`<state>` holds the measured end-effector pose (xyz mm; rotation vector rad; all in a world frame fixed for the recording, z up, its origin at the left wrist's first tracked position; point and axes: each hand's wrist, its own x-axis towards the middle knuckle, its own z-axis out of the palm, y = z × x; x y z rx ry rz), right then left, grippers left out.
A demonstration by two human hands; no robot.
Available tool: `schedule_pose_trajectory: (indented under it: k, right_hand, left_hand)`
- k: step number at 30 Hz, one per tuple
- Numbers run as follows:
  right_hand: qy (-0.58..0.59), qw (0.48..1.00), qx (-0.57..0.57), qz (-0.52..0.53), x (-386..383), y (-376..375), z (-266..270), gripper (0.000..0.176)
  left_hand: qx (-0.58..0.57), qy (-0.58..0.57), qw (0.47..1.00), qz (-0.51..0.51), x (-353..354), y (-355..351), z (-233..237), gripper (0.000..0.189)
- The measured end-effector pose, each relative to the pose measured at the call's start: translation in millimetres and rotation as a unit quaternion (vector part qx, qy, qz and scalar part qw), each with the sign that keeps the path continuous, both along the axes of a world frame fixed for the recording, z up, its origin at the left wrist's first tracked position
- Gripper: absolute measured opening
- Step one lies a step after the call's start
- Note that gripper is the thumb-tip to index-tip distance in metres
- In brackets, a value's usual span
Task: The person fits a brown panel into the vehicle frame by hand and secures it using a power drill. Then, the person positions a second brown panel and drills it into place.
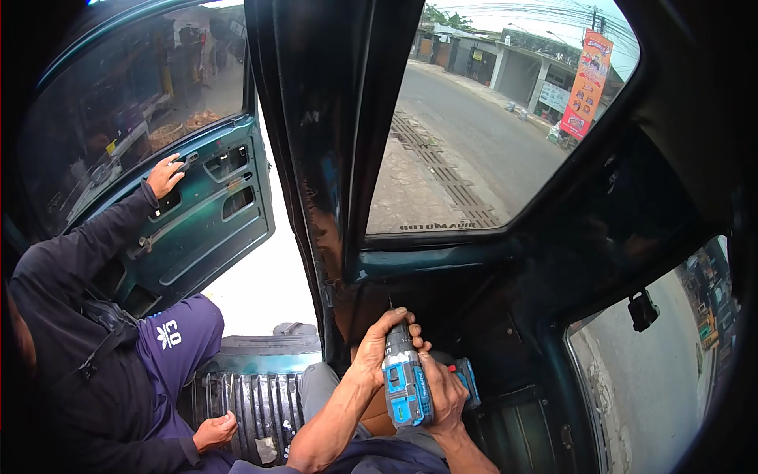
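A blue and black cordless drill [407, 387] is held in front of my body, its chuck and thin bit pointing away toward the dark inner panel [363, 304] below the window. My left hand [375, 347] wraps around the front of the drill near the chuck, with the thumb along the top. Around the handle, my right hand [447, 395] is closed, and the battery end shows beyond it at the right. The bit tip lies close to the dark panel in this view.
At the left sits a person in a dark jacket [79, 332], one hand [165, 175] on the open green vehicle door [213, 237], the other [215, 431] low near the ribbed floor [249, 403]. A dark pillar [312, 118] divides door and window. A road [466, 110] shows outside.
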<state>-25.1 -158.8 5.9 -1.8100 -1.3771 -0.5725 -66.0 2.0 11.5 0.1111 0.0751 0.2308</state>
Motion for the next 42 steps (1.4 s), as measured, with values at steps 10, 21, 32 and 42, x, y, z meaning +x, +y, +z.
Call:
schedule_pose_trajectory:
  k: [10,21,32,42]
  right_hand:
    - [0.012,1.000,-0.008,0.012,1,-2,-1,0.060]
    - [0.420,0.905,0.037,-0.055,51,-81,-35,0.041]
    - [0.491,0.861,0.124,-0.048,114,-86,-23,0.008]
    - [0.484,0.864,0.137,-0.009,130,-82,-29,0.008]
  left_hand:
    - [-0.012,0.011,1.000,-0.001,1,0,3,0.018]
    - [0.079,0.107,0.988,-0.080,100,-82,8,0.015]
    - [0.165,0.129,0.977,-0.031,164,-100,21,0.020]
    - [0.164,0.144,0.976,-0.013,171,-96,22,0.018]
